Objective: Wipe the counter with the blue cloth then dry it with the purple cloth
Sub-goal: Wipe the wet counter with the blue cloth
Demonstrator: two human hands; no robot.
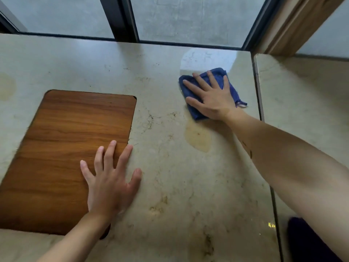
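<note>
Soft daylight is admitted through the window point(179, 17), glare is cast on the counter point(170, 167) far-right corner, and edges are bent by wide-angle distortion.

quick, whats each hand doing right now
Left hand: open, flat on the counter and wood panel.
Right hand: open, pressing the blue cloth.

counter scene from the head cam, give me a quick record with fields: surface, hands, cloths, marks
surface: pale stone counter with a wooden inset panel on its left part
right hand: right hand lies flat, fingers spread, pressing the blue cloth on the far right of the counter
left hand: left hand lies flat, fingers spread, over the panel's right edge
purple cloth: dark shape at the bottom right, possibly it; cannot tell
marks: yellowish stain just near of the blue cloth
stage: wiping, drying not yet begun
</note>
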